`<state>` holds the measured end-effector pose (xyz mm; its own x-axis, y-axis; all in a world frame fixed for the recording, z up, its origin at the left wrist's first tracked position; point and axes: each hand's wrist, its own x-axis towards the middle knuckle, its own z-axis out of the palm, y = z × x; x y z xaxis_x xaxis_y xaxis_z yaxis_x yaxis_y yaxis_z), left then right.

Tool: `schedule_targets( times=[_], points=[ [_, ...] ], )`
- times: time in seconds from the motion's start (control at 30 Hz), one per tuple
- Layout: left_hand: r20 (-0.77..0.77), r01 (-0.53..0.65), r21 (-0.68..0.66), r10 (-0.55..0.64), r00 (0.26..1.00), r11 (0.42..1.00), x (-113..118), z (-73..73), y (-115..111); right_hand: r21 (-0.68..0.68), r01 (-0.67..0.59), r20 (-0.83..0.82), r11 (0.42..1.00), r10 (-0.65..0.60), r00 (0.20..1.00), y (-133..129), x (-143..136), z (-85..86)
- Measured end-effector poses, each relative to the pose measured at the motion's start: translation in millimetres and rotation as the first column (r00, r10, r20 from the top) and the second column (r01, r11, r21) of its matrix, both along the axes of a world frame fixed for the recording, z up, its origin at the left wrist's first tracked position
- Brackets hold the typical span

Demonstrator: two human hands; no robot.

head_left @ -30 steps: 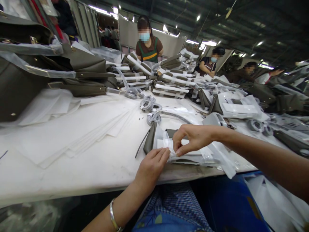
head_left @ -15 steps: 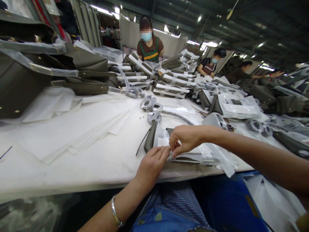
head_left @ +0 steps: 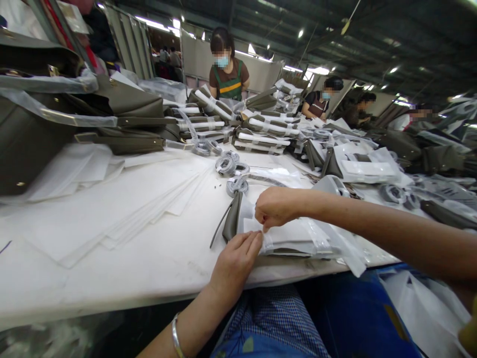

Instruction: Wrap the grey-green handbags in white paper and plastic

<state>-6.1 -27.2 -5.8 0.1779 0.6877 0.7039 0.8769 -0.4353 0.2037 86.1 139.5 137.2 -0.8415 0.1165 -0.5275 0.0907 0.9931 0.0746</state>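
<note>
On the near table edge lies an olive bag piece [head_left: 232,217] with white paper [head_left: 286,233] and clear plastic over it. My left hand [head_left: 238,256] rests at the left end of the paper, fingers together and pressing down on its edge. Just above those fingertips is my right hand [head_left: 276,208], curled, its fingertips pointing down at the paper. Whatever may be pinched in it is hidden. A strap wrapped in clear film [head_left: 268,180] curves behind the bag piece, beside a wrapped coil [head_left: 237,186].
White sheets [head_left: 149,209] fan out across the table's left. Large olive bags [head_left: 33,139] stand at the far left. Stacked wrapped bags [head_left: 261,136] fill the back, and more wrapped parts [head_left: 365,164] lie to the right. Several people work beyond the table.
My right hand has turned and closed more, shifting slightly left and up. My left hand stays on the paper's edge. The dark patch beside my right hand no longer shows. The view has shifted a little.
</note>
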Motion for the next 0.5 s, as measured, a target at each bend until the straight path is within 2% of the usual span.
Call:
schedule_targets(
  times=[0.3,0.5],
  points=[
    [-0.012,0.014,0.009,-0.014,1.0,1.0,-1,0.4,-1,0.009,-0.007,0.03,1.0,0.007,1.0,5,-9,-2.8],
    [-0.014,0.048,0.007,-0.048,0.999,0.999,-3,-1.0,-3,0.074,-0.013,0.072,0.997,0.007,0.997,1,-14,-6.6]
  ],
)
